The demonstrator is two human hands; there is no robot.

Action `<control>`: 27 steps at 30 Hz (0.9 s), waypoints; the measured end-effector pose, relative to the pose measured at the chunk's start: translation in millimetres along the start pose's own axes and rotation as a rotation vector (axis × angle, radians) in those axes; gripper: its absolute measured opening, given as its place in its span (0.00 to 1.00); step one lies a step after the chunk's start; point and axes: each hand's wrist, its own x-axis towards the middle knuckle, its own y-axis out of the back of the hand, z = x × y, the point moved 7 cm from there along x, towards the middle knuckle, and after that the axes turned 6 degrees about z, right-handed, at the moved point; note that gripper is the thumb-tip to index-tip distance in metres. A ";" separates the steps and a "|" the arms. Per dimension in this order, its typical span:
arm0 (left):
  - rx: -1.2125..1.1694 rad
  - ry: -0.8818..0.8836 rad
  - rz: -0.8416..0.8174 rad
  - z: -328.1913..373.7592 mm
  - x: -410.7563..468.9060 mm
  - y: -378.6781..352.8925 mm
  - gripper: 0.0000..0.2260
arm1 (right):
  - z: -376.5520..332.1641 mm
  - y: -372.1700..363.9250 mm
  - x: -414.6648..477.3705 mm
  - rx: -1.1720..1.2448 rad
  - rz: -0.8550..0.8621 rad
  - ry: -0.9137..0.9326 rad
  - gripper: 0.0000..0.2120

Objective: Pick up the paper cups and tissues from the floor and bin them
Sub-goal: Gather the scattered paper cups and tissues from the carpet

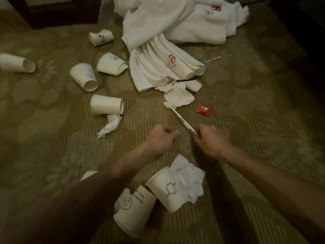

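Observation:
Several white paper cups lie on the carpet: one plain cup in the middle, two printed cups behind it, a panda cup further back, one at the far left. Two more cups lie near me beneath my arms, with crumpled tissue beside them. A twisted tissue lies by the plain cup, another tissue near the towels. My right hand pinches the end of a white toothbrush. My left hand is curled, holding nothing visible.
A heap of white towels with red embroidery fills the upper middle. A red candy wrapper and a cotton swab lie to the right. Dark furniture stands at the back left. No bin is visible.

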 end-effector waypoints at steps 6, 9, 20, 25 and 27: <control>-0.840 0.284 -0.095 -4.4 3.3 -16.2 0.14 | -42.8 -0.1 -14.8 0.256 -0.132 0.112 0.03; -1.050 0.280 -0.040 7.9 3.2 -8.9 0.12 | -58.9 12.3 -18.4 0.173 -0.291 0.164 0.06; -1.141 0.356 -0.074 -22.1 7.4 16.1 0.05 | -11.2 40.2 82.4 -0.397 -0.067 -0.036 0.21; -1.074 0.377 -0.071 -30.4 0.6 13.3 0.09 | 5.4 35.1 79.5 -0.120 0.099 -0.057 0.12; -1.074 0.392 -0.087 -27.5 -3.8 6.8 0.10 | 1.1 29.9 66.0 0.064 0.081 -0.091 0.12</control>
